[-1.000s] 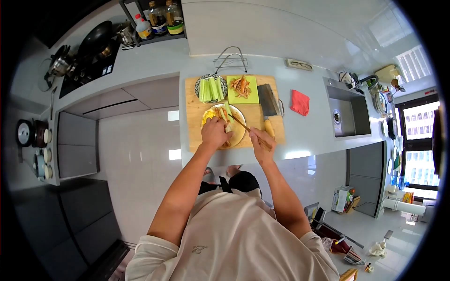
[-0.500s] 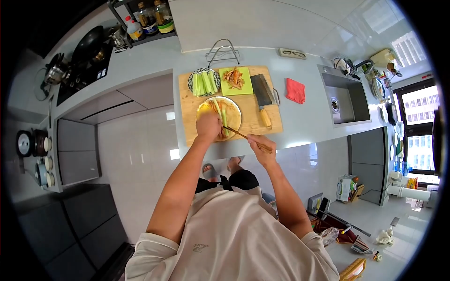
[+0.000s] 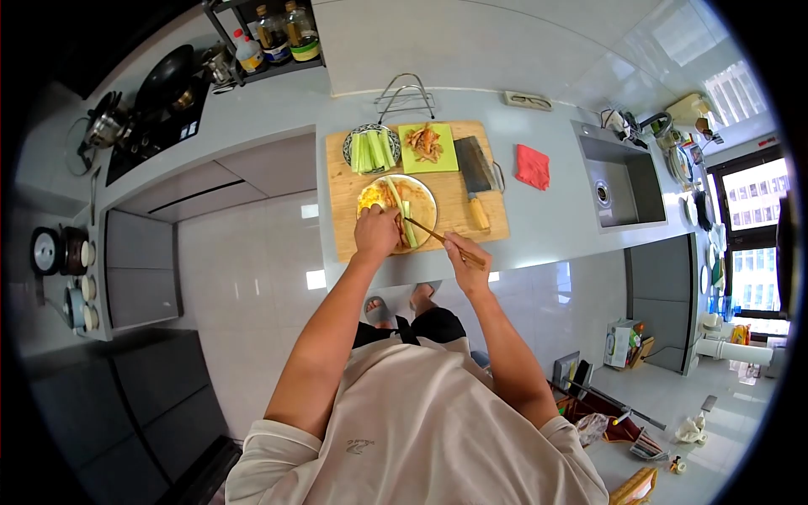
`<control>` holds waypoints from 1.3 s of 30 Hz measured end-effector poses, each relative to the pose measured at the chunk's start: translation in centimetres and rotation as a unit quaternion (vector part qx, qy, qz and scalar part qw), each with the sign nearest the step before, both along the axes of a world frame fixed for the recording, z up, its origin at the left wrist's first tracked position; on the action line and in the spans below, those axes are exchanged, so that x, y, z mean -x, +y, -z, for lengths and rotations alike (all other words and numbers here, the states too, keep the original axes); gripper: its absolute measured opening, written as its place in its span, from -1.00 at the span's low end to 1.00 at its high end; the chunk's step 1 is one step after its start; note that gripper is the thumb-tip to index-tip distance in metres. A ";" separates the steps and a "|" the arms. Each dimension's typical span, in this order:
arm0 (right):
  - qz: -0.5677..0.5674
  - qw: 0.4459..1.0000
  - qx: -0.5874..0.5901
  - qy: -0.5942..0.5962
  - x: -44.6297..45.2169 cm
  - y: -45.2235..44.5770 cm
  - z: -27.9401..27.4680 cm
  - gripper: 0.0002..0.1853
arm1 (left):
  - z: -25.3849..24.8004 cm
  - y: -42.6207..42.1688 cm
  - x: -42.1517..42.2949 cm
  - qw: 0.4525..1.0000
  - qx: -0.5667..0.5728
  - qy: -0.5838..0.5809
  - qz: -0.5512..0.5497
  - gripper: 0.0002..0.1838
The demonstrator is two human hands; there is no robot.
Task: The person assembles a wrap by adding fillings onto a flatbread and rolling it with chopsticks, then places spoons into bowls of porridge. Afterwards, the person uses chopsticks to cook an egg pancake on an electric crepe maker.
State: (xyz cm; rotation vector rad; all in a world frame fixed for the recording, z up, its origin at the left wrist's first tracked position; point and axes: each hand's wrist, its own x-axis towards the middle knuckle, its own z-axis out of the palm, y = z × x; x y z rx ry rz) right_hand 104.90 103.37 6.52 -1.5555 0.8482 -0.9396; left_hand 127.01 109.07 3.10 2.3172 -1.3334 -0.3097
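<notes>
On the wooden cutting board (image 3: 341, 227) lies a round plate (image 3: 436, 204) with a thin flatbread (image 3: 423, 202) on it. Yellow egg (image 3: 368, 198) and pale green vegetable sticks (image 3: 410, 225) rest on the flatbread. My left hand (image 3: 378, 231) is over the plate's near left part, fingers bent together at the filling; what they pinch is hidden. From the right, my right hand (image 3: 468, 257) grips brown chopsticks (image 3: 429, 231), whose tips touch or nearly touch the green sticks. Behind the plate are a patterned dish of green sticks (image 3: 372, 152) and shredded meat (image 3: 424, 144) on a green mat (image 3: 443, 157).
A cleaver (image 3: 477, 172) lies on the board's right side. Farther right are a red cloth (image 3: 532, 166) and a sink (image 3: 627, 194). A wire rack (image 3: 405, 99) stands behind the board. The stove (image 3: 160, 135) is at far left, near sauce bottles (image 3: 273, 40).
My left hand, blurred before, is now sharp and sits slightly lower on the plate, uncovering more egg. The chopsticks stay at the green sticks. The whole view has shifted slightly.
</notes>
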 end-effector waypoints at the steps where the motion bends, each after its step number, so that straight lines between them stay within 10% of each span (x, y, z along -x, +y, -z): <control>1: -0.001 1.000 0.000 0.005 -0.1 0.0 -0.2 -0.81 | -0.2 0.0 0.0 1.000 0.001 -0.001 -0.002 -0.68; 39: -0.010 1.000 0.006 0.003 -10.5 -9.3 -1.4 -0.78 | -0.1 -4.0 -4.4 0.995 0.043 -0.023 -0.087 -0.61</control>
